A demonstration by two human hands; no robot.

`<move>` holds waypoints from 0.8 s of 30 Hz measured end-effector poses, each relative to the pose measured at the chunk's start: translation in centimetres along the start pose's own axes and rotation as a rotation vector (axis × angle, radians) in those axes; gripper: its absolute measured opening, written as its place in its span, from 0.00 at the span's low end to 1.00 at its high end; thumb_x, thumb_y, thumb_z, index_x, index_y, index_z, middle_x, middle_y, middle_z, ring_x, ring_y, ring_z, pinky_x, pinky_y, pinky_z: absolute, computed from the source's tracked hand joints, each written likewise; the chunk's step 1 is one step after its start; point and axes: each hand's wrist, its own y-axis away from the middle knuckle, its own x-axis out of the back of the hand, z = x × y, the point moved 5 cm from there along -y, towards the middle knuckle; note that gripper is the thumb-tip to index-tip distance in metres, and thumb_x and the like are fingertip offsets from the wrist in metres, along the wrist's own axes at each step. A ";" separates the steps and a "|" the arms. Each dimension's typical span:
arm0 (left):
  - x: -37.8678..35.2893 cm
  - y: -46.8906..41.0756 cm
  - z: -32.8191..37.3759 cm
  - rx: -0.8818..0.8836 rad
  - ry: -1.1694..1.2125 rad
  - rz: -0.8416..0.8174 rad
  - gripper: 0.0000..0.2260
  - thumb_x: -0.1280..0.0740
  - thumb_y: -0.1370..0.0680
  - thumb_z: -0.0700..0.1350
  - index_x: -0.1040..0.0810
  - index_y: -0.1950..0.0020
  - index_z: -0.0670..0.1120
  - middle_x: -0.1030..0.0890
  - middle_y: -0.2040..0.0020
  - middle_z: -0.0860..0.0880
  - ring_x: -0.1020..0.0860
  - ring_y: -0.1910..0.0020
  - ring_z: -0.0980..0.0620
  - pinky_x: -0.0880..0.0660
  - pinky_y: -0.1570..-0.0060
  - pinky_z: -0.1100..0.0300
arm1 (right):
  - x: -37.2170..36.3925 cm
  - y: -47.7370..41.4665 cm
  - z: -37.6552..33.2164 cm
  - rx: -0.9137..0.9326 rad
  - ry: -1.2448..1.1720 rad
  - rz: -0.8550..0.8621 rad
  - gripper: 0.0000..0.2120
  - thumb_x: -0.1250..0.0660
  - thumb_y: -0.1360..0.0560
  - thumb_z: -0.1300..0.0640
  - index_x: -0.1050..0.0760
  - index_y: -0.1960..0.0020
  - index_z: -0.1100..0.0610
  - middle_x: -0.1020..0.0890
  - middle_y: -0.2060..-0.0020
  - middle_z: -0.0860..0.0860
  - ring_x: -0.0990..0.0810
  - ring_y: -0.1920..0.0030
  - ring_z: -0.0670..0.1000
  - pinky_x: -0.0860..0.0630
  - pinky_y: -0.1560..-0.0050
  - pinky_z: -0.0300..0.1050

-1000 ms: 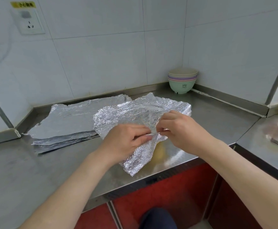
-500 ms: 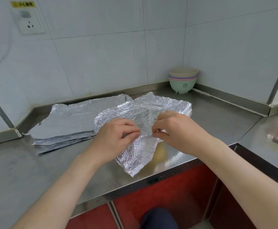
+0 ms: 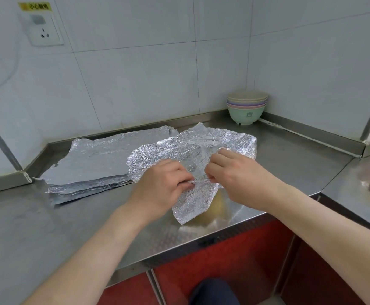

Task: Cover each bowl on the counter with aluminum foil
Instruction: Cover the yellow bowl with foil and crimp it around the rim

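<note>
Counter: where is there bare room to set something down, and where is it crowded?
Bare steel on the counter front-left, between the foil stack and the front edge; also right of the crinkled foil sheet, toward the bowl stack. Crowded mid-counter, where left hand and right hand pinch the sheet.

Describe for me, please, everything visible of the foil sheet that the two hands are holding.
The foil sheet is one silvery, crinkled piece with ragged edges, held over the steel counter. The left hand and right hand pinch it close together near its middle; a pointed corner hangs down toward the viewer. Its left edge overlaps the stack of flat foil sheets. Something yellowish shows beneath.
</note>
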 end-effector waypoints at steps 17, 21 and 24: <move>1.4 0.9 -1.7 0.124 0.138 -0.038 0.10 0.33 0.25 0.49 0.15 0.49 0.50 0.18 0.53 0.60 0.24 0.52 0.60 0.27 0.49 0.62 | 0.4 -1.3 -0.7 -0.237 -0.325 -0.018 0.08 0.30 0.25 0.51 0.18 0.50 0.54 0.20 0.56 0.50 0.22 0.53 0.54 0.28 0.54 0.47; 1.6 0.5 -1.1 0.078 0.154 -0.069 0.09 0.31 0.26 0.51 0.14 0.50 0.50 0.18 0.56 0.58 0.24 0.54 0.60 0.28 0.52 0.65 | 0.4 -1.1 -1.0 -0.152 -0.238 0.037 0.06 0.23 0.32 0.58 0.19 0.58 0.56 0.21 0.63 0.50 0.22 0.61 0.55 0.28 0.63 0.47; 1.4 0.2 -0.1 0.043 0.149 -0.091 0.10 0.31 0.27 0.52 0.14 0.51 0.49 0.17 0.57 0.56 0.24 0.56 0.60 0.28 0.54 0.65 | 0.6 -0.4 -0.4 -0.156 -0.285 0.062 0.05 0.24 0.32 0.59 0.20 0.60 0.56 0.22 0.65 0.48 0.23 0.61 0.52 0.26 0.65 0.46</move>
